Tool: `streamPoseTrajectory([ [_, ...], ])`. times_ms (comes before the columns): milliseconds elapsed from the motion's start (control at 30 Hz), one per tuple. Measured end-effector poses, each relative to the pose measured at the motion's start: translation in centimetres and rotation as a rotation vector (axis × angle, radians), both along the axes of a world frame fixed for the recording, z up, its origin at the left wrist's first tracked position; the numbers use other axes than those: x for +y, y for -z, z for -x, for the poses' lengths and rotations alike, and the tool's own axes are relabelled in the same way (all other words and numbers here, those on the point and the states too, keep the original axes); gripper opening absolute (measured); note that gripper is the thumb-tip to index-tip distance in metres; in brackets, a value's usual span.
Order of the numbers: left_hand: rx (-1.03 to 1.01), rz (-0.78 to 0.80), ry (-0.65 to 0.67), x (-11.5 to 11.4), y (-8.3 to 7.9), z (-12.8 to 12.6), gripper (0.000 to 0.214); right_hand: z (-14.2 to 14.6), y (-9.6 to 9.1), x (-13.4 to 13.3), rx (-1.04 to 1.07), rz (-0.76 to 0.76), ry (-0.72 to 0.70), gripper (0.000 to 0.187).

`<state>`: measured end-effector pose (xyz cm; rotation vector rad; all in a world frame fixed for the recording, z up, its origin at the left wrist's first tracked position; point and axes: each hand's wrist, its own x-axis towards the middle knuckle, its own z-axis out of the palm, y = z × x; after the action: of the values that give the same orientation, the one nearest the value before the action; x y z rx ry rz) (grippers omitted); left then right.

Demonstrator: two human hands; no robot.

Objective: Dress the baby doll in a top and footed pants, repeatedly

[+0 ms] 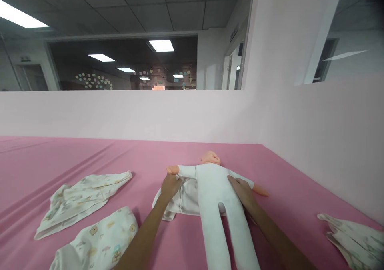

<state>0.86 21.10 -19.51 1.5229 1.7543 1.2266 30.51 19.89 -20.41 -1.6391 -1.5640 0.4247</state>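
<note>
A baby doll (211, 182) with a soft white body lies on its back, its head away from me and its arms spread. Under its left-hand side in view is a spread white garment (187, 198). My left hand (171, 187) is closed at the doll's wrist, just below its small bare hand; the fingertips are partly hidden. My right hand (241, 189) rests along the doll's other side near the armpit, fingers stretched over the upper arm and chest edge. The doll's legs reach toward me.
A pink sheet (90, 154) covers the surface. Two patterned baby garments (84, 198) lie at left, and another folded garment (357, 238) at right. White walls (135, 116) stand behind and at right, with windows (126, 62) above.
</note>
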Motion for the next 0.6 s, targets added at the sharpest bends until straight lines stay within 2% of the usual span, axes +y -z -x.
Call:
streamPoseTrajectory([
  [100,0.108,-0.024,-0.068,0.4,0.6,0.4,0.008,1.1,-1.2,0.0,-0.099,-0.053,0.052,0.045],
  [167,0.163,-0.032,-0.092,0.7,1.1,0.5,0.008,2.9,-2.3,0.3,-0.185,-0.107,-0.002,0.043],
  [300,0.224,-0.046,-0.094,1.1,1.8,0.4,0.008,8.3,-4.2,1.4,-0.361,-0.159,-0.284,0.043],
  [433,0.227,-0.067,-0.092,1.2,2.3,0.7,0.011,13.6,-5.0,3.0,-0.499,-0.169,-0.559,0.061],
  [500,0.207,-0.09,-0.094,1.3,2.6,0.9,0.017,15.4,-5.0,3.9,-0.55,-0.161,-0.644,0.067],
  [600,0.144,-0.11,-0.112,1.8,3.0,1.3,0.02,17.0,-4.8,4.9,-0.602,-0.145,-0.694,0.061],
])
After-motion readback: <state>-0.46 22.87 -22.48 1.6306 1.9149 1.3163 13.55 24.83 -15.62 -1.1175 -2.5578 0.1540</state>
